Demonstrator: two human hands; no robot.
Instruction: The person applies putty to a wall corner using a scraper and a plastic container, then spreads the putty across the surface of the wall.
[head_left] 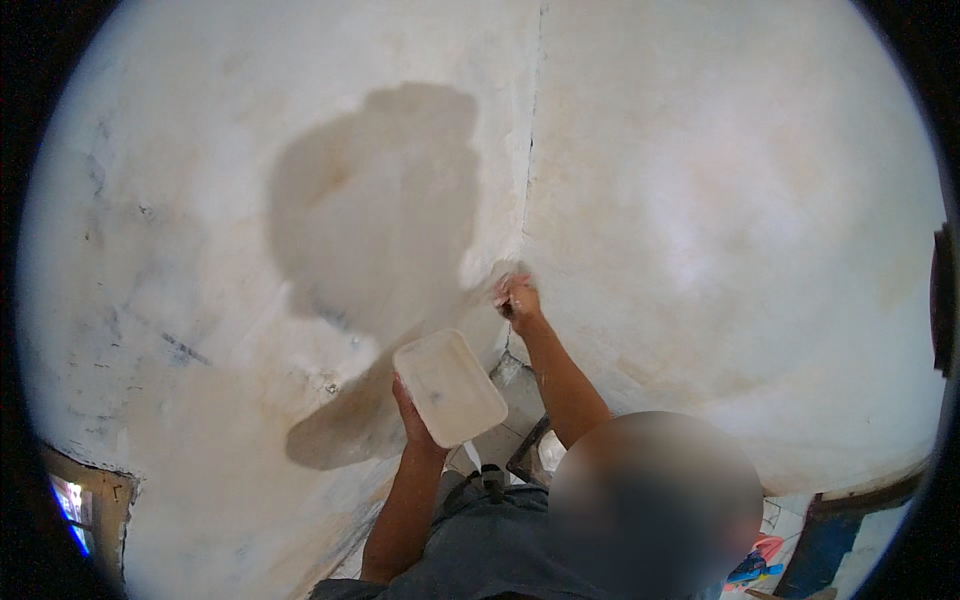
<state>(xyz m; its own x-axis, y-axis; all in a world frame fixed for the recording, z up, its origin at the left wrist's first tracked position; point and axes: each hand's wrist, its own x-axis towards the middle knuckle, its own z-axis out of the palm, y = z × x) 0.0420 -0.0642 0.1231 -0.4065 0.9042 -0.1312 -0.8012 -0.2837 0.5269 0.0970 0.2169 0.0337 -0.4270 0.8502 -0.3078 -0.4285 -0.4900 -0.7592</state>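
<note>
1. The right hand (517,298) is pressed into the wall corner (530,180), fingers curled shut around a small tool; I cannot tell what kind, it is too small and blurred.
2. The left hand (415,418) grips the near edge of a shallow white rectangular tray (450,385), held tilted, below and to the left of the right hand and close to it.
3. By my reading, the step in hand is working filler or plaster into the corner seam.
4. The next move likely calls for reloading from the tray, then a steady stroke along the seam, tray kept close.
</note>
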